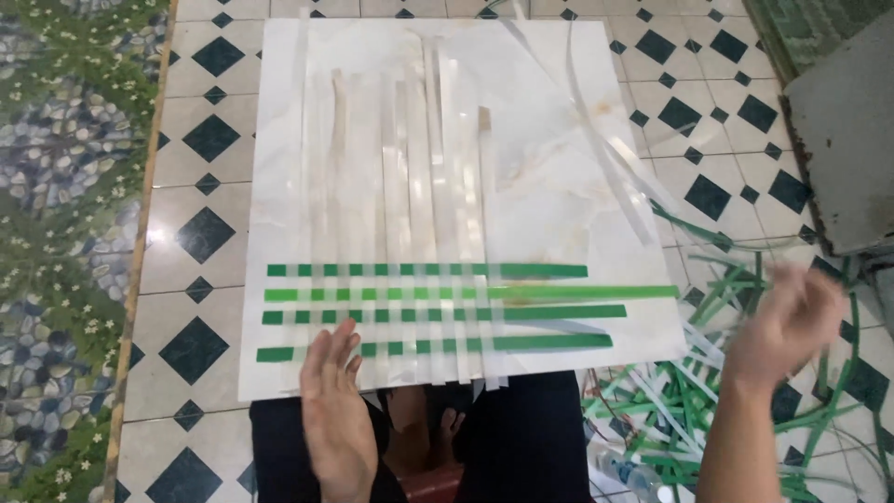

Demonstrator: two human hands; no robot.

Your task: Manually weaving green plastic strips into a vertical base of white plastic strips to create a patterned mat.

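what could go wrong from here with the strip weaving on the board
1. The left hand rests at the near edge of the weave; a nudge could likely slide the loose white strips out of line.
2. The green strips stick out unevenly on the right and look unfixed, so they may drift.
3. The right hand is blurred over the tangled strip pile; pulling one could drag others against the board.

packages: none | labels: none | signs: none | screens: none in view
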